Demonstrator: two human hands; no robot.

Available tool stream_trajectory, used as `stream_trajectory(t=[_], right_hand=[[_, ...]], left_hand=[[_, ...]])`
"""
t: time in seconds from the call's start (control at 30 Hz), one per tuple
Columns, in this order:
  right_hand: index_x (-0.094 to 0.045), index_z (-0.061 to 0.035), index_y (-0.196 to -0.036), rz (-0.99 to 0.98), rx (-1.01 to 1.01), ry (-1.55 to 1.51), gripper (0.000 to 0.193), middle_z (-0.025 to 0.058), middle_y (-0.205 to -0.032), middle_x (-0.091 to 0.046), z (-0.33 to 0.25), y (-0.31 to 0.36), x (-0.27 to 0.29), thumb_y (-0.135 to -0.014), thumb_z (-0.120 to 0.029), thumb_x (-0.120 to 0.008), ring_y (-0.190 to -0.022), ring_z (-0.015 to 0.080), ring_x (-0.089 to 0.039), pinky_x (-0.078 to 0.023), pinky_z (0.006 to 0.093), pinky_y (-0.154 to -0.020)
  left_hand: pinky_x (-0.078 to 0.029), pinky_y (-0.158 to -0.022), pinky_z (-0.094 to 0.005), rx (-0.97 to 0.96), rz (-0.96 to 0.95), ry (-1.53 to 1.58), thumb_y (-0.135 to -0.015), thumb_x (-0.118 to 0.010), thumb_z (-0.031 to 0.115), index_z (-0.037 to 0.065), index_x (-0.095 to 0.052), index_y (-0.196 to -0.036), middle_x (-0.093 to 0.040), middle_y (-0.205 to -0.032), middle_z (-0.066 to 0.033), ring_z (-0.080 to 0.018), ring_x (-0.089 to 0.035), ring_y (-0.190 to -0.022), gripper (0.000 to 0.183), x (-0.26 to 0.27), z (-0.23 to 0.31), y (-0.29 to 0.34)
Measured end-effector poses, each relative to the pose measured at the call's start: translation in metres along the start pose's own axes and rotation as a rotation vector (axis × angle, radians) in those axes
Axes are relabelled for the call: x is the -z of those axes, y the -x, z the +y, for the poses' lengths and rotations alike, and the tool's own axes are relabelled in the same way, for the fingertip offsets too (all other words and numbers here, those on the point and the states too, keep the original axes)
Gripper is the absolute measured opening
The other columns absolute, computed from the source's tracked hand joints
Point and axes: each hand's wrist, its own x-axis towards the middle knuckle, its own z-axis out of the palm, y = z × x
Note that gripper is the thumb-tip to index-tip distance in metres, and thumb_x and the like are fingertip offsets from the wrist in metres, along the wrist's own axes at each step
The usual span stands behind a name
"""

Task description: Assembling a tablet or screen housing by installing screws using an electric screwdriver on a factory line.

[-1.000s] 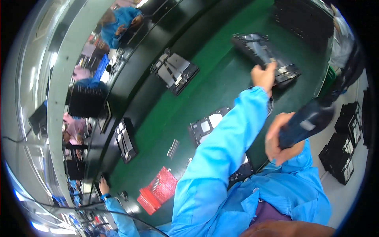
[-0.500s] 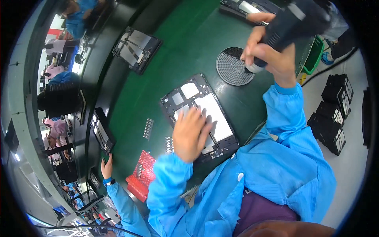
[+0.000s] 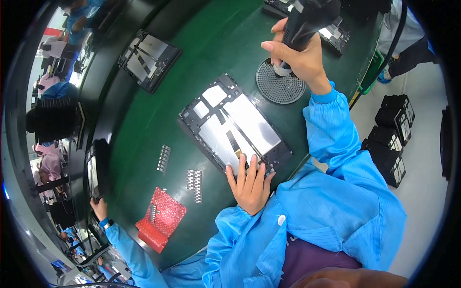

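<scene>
- The left hand point(image 3: 250, 187) is laid palm down, fingers extended and slightly spread, over the near short edge of a black rectangular device chassis with silver metal panels point(image 3: 254, 125); nothing is seen clenched in it. Half a second earlier, it was placed over the chassis's middle.
- The chassis is laid flat on the glossy green tabletop point(image 3: 192, 67), its near right corner set close to the bench edge.
- To its left, two groups of silver metal strips point(image 3: 194, 185) point(image 3: 163, 158) and a red bubble-wrap pouch point(image 3: 165, 213) are separated from it by bare green surface.
- A black handheld power driver point(image 3: 307, 24) is gripped by the right hand point(image 3: 302, 55), fingers wrapped around its body, wrist raised. Its tip is pointed down over a round grey perforated dish point(image 3: 283, 89); contact cannot be confirmed. Earlier, the tip was seen at the dish's right side.
- A narrow green gap is left between chassis and dish; wider room is found toward a second black-and-silver chassis point(image 3: 150, 60), beyond.
</scene>
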Motion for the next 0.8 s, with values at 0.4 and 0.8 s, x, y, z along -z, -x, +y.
stream_trajectory(t=[0.4, 0.8], right_hand=[[-0.053, 0.0006, -0.097, -0.021, -0.023, 0.034, 0.029, 0.0036, -0.058, -0.057, 0.006, -0.005, -0.003, -0.075, -0.001, -0.071, -0.047, 0.0089, -0.053, -0.042, 0.022, -0.046], [-0.054, -0.0001, -0.095, -0.041, -0.025, 0.019, 0.027, 0.0026, -0.06, -0.057, 0.014, -0.001, -0.002, -0.074, 0.0, -0.071, -0.048, 0.0091, -0.053, -0.043, 0.0231, -0.047]], left_hand=[[-0.031, -0.099, -0.0538, 0.012, 0.039, 0.03, -0.066, -0.074, 0.012, 0.004, -0.066, -0.091, -0.061, -0.113, -0.0125, -0.0343, -0.051, -0.116, 0.028, -0.006, 0.01, -0.015], [-0.031, -0.099, -0.052, 0.027, 0.056, -0.001, -0.065, -0.075, 0.013, 0.006, -0.067, -0.091, -0.063, -0.111, -0.0115, -0.0331, -0.053, -0.115, 0.028, -0.009, 0.011, -0.015]])
